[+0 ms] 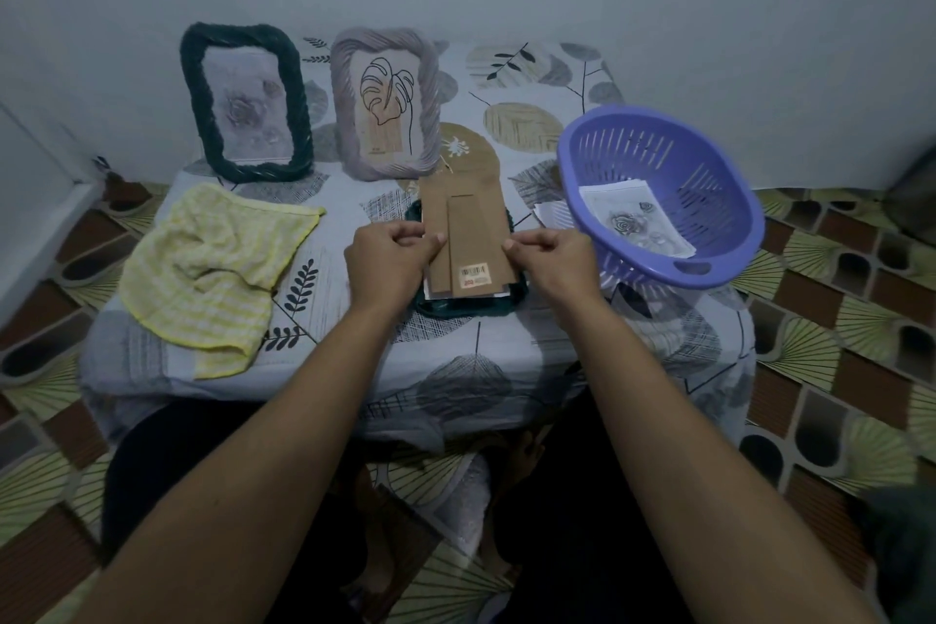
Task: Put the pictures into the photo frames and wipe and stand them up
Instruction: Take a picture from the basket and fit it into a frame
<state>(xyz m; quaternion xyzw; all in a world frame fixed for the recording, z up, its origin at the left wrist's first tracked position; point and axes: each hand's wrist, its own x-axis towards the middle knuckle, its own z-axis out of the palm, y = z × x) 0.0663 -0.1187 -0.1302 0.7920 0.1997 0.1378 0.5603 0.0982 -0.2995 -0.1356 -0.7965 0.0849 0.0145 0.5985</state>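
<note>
A dark green photo frame (pixel 468 307) lies face down at the middle of the small table. On it rests its brown cardboard backing board (pixel 468 233) with a barcode sticker near the bottom. My left hand (pixel 387 264) pinches the board's left edge and my right hand (pixel 552 253) pinches its right edge. A white picture edge shows under the board's lower side. Two frames stand upright at the back: a dark green one (pixel 248 104) with a rose picture and a grey one (pixel 385 104) with a leaf drawing. A yellow checked cloth (pixel 212 269) lies crumpled at the left.
A purple plastic basket (pixel 709 152) sits tilted at the right with a rose picture (pixel 630 223) inside; more paper (pixel 554 215) lies beside it. The table (pixel 532 360) has a leaf-patterned cover. Walls close in behind and at left. Patterned floor surrounds the table.
</note>
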